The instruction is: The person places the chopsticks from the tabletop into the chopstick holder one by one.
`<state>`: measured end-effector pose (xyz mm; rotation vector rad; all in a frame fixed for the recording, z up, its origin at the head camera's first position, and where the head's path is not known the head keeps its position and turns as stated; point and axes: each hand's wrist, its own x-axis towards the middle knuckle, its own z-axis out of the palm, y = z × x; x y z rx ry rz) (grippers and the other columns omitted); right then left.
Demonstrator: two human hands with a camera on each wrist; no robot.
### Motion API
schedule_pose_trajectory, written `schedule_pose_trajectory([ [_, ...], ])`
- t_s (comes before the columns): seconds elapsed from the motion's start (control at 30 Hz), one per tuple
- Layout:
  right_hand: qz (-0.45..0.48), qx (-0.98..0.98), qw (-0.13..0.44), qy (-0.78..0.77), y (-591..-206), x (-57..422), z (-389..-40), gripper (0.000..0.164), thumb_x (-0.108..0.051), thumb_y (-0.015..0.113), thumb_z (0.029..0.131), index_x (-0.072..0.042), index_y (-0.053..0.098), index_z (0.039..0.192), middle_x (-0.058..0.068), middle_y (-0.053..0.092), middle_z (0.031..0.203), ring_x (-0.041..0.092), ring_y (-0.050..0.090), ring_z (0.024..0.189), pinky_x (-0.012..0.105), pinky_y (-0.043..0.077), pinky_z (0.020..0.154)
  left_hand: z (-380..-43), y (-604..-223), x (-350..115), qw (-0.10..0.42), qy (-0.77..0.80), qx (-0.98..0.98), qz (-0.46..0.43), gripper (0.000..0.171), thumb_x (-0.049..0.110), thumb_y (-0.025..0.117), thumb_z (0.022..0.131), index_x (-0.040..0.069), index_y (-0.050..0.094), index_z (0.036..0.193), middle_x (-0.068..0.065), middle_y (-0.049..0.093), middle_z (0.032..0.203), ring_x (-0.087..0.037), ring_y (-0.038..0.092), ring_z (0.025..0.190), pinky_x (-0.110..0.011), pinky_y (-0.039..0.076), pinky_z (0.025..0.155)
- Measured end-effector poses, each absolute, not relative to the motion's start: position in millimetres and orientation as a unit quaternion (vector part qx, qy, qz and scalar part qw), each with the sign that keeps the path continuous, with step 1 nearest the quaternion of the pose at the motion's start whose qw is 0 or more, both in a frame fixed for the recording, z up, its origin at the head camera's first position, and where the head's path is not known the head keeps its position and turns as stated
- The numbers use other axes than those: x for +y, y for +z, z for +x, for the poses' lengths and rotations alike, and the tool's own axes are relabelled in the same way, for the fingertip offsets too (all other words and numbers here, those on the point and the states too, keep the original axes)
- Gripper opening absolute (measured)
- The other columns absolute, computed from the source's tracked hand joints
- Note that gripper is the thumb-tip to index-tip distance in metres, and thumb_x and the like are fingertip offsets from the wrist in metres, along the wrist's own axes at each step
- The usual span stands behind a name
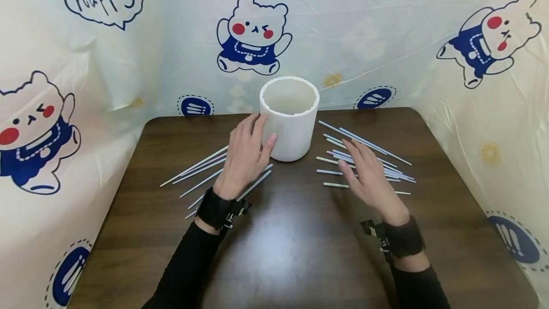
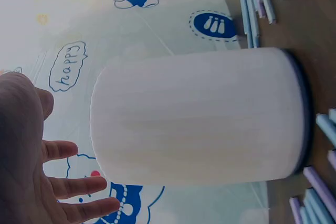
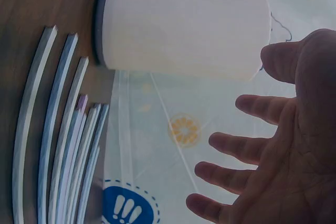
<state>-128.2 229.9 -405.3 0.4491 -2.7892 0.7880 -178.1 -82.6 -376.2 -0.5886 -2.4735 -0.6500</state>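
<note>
A white cylindrical container (image 1: 289, 132), with its mouth facing up, stands near the back edge of the table. My left hand (image 1: 243, 156) hovers just left of it with straight fingers. In the left wrist view, the fingers (image 2: 86, 186) stay apart from the container's wall, and nothing is held. Thin pastel sticks (image 1: 198, 172) lie spread on the table beneath and beside that hand, partly hidden by it. To the right of the container, more thin sticks (image 1: 377, 146) lie roughly side by side. Over them is my right hand (image 1: 364, 173), fingers spread and palm empty.
The brown table (image 1: 274, 252) has rounded corners. Behind it and along both sides hangs a pale cloth (image 1: 171, 51) printed with bears and lettering. Each wrist wears a black strap (image 1: 403, 237) with a small device.
</note>
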Motion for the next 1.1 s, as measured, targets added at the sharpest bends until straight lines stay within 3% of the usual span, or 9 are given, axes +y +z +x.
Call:
schedule_pose_trajectory([
  [0.27,0.159,-0.95,0.147,0.226,-410,240,-146,0.046,-0.021,0.061,0.102,0.001,0.054,0.141,0.027,0.061,0.135,0.047,0.053,0.127,0.066,0.04,0.103,-210,-357,-76,0.297,-0.25,-0.898,-0.209,0.055,0.043,0.042,0.106,0.007,0.047,0.147,-0.024,0.054,0.142,-0.042,0.055,0.121,-0.057,0.048,0.095],
  [0.47,0.181,-0.959,0.089,0.201,-421,237,-184,0.032,-0.017,0.066,0.098,0.003,0.068,0.123,0.024,0.07,0.117,0.042,0.061,0.111,0.056,0.046,0.098,-241,-339,-67,0.282,-0.244,-0.904,-0.208,0.059,0.048,0.041,0.105,0.007,0.047,0.147,-0.022,0.052,0.146,-0.041,0.048,0.133,-0.059,0.044,0.101],
  [0.63,0.192,-0.966,0.026,0.173,-437,231,-214,0.021,-0.014,0.07,0.095,-0.002,0.075,0.111,0.018,0.072,0.105,0.037,0.06,0.1,0.051,0.046,0.089,-260,-344,-59,0.235,-0.255,-0.915,-0.207,0.06,0.048,0.041,0.105,0.007,0.046,0.148,-0.02,0.05,0.148,-0.038,0.043,0.139,-0.058,0.04,0.106],
  [0.87,0.24,-0.964,0.003,0.118,-452,214,-237,0.01,-0.013,0.075,0.089,-0.002,0.074,0.091,0.015,0.071,0.089,0.034,0.061,0.087,0.047,0.047,0.082,-268,-361,-59,0.203,-0.279,-0.919,-0.189,0.065,0.052,0.041,0.104,0.008,0.041,0.152,-0.021,0.041,0.157,-0.038,0.039,0.145,-0.062,0.036,0.108],
  [1.1,0.248,-0.961,0.003,0.126,-463,208,-239,0.005,-0.007,0.072,0.091,-0.003,0.071,0.089,0.011,0.068,0.084,0.029,0.061,0.083,0.044,0.05,0.078,-269,-370,-56,0.185,-0.315,-0.912,-0.188,0.069,0.051,0.039,0.104,0.008,0.031,0.158,-0.02,0.03,0.164,-0.037,0.031,0.151,-0.066,0.028,0.116],
])
